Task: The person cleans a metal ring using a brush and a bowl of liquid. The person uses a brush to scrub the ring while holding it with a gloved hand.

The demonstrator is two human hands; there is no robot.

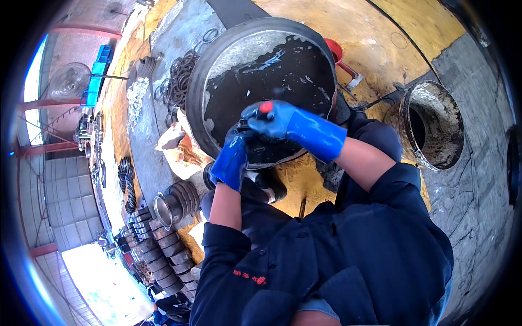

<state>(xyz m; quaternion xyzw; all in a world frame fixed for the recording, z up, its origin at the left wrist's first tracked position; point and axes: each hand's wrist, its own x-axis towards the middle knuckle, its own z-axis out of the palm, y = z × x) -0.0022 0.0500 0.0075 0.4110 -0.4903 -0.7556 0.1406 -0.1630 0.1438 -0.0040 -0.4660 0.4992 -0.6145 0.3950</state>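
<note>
Both my hands wear blue rubber gloves and meet over the near side of a large round tub (pixel 197 103). Dark liquid (pixel 272 87) with pale floating flecks fills much of it. My right hand (pixel 272 120) is closed, its fingers curled toward the left one. A small red spot or piece (pixel 266 107) shows at its top; I cannot tell whether it belongs to the glove or to a held thing. My left hand (pixel 232 155) sits just below, fingers bent around a dark, rounded part (pixel 243 128) between both hands. Gloves hide most of that part, so its kind is unclear.
Black rings (pixel 182 79) lie heaped left of the tub, above a crumpled pale sack (pixel 182 149). A red dipper (pixel 334 50) rests beyond its right rim. A crusted metal drum (pixel 435 125) stands at the right. Stacked ring-shaped parts (pixel 163 244) and a metal strainer (pixel 163 211) are lower left.
</note>
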